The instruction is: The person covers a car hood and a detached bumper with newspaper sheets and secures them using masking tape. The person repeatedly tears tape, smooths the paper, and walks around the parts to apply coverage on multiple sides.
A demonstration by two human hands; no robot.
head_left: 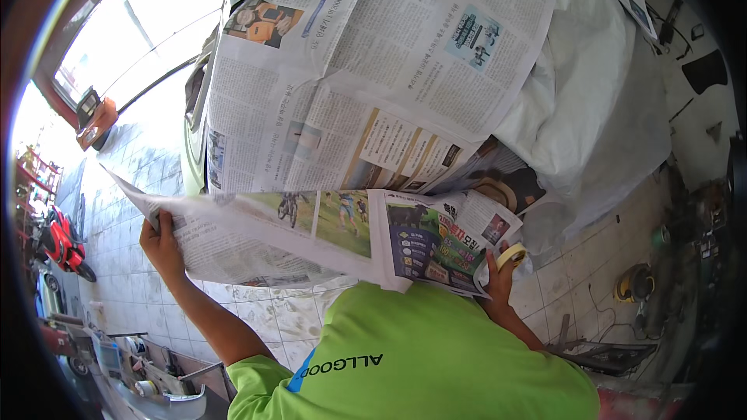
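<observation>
My left hand (162,247) pinches the left edge of a newspaper sheet (257,253), thumb on top. The sheet stretches across in front of my green shirt, its upper part folded over to show colour pictures. At its right end my right hand (499,284) is closed around a roll of pale yellow masking tape (511,255), close against the sheet's edge. Whether those fingers also grip the paper is hard to tell. Beyond the held sheet, other newspaper sheets (311,101) lie spread over a large, bulky form, partly overlapping.
White sheeting (583,101) drapes over the form's right side. A pale green panel edge (192,155) shows at its left. A red motorcycle (64,245) stands far left, near an orange object (96,123). A yellow and black machine (634,283) with a cord sits on the tiled floor, right.
</observation>
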